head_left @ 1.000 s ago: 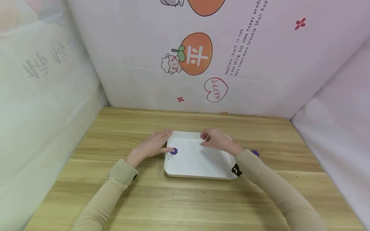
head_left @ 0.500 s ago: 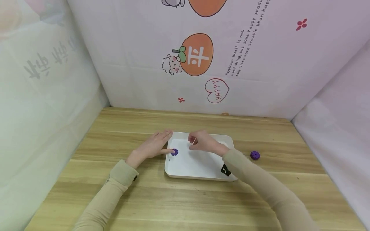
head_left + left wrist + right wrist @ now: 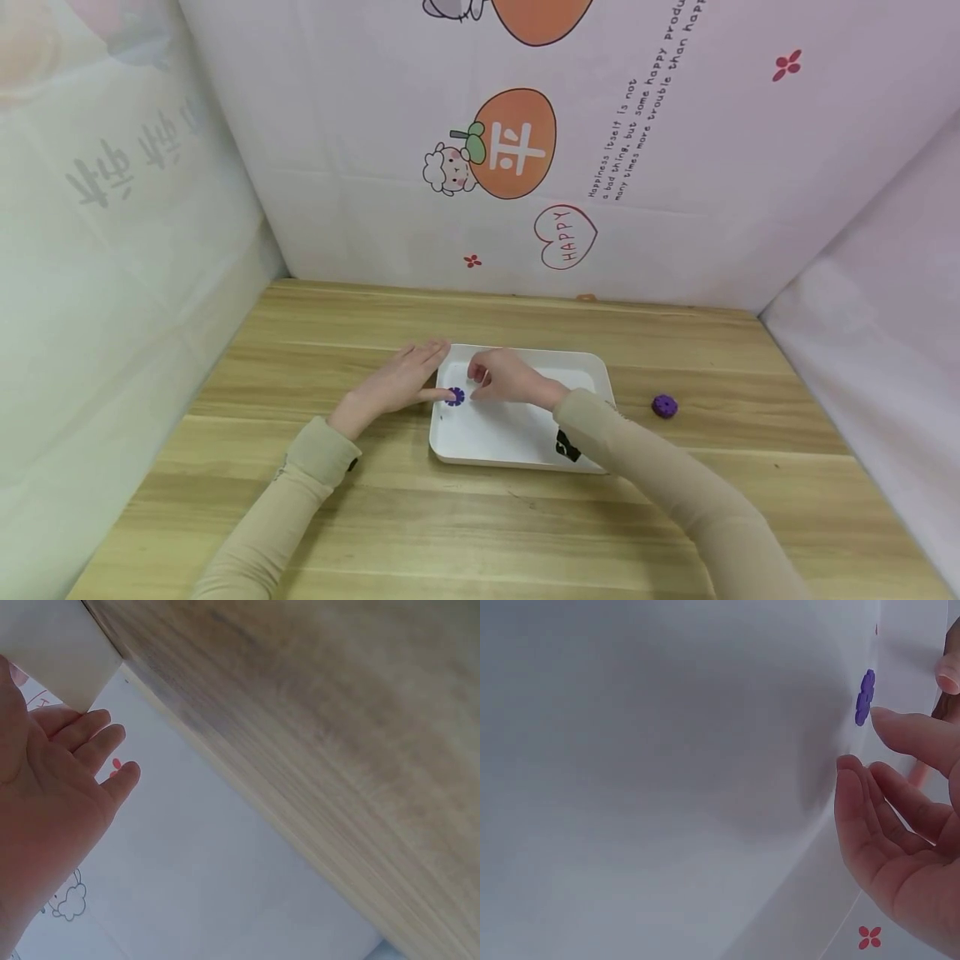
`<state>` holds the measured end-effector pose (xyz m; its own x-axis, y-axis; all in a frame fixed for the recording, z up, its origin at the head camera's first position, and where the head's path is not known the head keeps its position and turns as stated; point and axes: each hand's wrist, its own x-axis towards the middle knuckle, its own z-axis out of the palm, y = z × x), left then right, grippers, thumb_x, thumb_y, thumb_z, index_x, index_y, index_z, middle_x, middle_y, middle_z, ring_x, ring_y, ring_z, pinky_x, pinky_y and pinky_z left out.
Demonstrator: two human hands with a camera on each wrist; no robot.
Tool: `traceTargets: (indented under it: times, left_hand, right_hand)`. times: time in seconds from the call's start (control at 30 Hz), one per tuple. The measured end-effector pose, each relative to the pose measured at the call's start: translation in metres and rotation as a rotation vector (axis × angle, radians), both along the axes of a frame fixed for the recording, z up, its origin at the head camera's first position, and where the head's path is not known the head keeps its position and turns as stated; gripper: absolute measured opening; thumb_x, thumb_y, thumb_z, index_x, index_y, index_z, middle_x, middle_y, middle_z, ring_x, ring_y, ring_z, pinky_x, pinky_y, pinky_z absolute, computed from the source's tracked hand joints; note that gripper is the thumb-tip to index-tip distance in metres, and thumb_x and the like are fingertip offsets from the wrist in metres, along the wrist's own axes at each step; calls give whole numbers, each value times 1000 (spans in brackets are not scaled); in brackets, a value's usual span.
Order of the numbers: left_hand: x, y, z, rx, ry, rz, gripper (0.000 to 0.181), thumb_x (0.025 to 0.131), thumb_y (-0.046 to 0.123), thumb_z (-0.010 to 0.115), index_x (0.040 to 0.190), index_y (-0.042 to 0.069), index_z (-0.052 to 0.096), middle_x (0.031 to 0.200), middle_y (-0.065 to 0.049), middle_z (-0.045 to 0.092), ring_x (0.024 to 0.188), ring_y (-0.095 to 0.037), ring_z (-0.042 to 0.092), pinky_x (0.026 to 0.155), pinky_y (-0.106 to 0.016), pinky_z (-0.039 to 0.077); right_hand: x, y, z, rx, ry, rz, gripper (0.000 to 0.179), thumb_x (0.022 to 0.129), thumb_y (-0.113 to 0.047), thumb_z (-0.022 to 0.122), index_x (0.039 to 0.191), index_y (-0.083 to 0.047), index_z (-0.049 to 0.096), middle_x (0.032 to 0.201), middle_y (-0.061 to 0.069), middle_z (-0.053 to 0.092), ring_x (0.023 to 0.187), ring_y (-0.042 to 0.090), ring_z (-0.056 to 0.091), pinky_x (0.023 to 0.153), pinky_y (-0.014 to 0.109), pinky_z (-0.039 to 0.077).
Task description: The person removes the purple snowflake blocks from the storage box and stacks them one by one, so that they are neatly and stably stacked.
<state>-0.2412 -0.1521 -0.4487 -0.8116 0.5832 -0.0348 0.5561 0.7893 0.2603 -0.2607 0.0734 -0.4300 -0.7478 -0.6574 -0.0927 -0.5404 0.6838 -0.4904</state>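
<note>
A purple notched plastic disc [image 3: 455, 396], like a snowflake building disc, lies near the left side of a white tray [image 3: 517, 442]. My left hand [image 3: 393, 383] rests at the tray's left edge with fingers extended along the rim, its thumb reaching over to the disc. Whether the thumb presses the disc is hard to tell. Over the tray, my right hand [image 3: 506, 377] is just right of the disc, fingers loosely bent. In the right wrist view, thumb and fingers of that hand [image 3: 907, 825] stand apart with nothing between them, the thumb tip close to the purple disc [image 3: 865, 697].
On the wooden table [image 3: 420, 525], right of the tray, lies a thicker purple notched piece [image 3: 664, 406], perhaps stacked discs. White printed cloth [image 3: 360, 167] walls the table at the back and both sides.
My right hand has moved left across the tray toward the disc, its sleeve uncovering the purple piece on the table. My left hand has stayed in place at the tray's edge.
</note>
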Motion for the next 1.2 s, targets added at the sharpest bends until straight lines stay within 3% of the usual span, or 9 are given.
traceTargets:
  times: [0.53,0.93,1.2]
  left_hand:
    - [2,-1,0,-3,-10,-9,91,95,59,52,157,2,20,164,-18,23,153,-32,24,128,-52,17]
    - [0,-1,2,10,19,-23,90,95,57,54,156,-2,23,162,-19,27,152,-33,28,127,-53,20]
    - [0,0,1,4,12,-14,91,95,58,54,156,0,21,163,-18,25,153,-32,26,128,-52,18]
  right_hand:
    - [2,-23,-3,39,-8,-2,30,78,-10,83,103,0,70,97,11,73,85,18,67,77,23,58]
    - [1,-26,-9,-5,13,45,16,80,-9,80,91,-2,71,84,5,71,74,9,60,70,18,54]
    - [1,-27,-8,15,0,48,14,82,-9,79,93,-3,72,86,6,72,75,10,60,71,19,54]
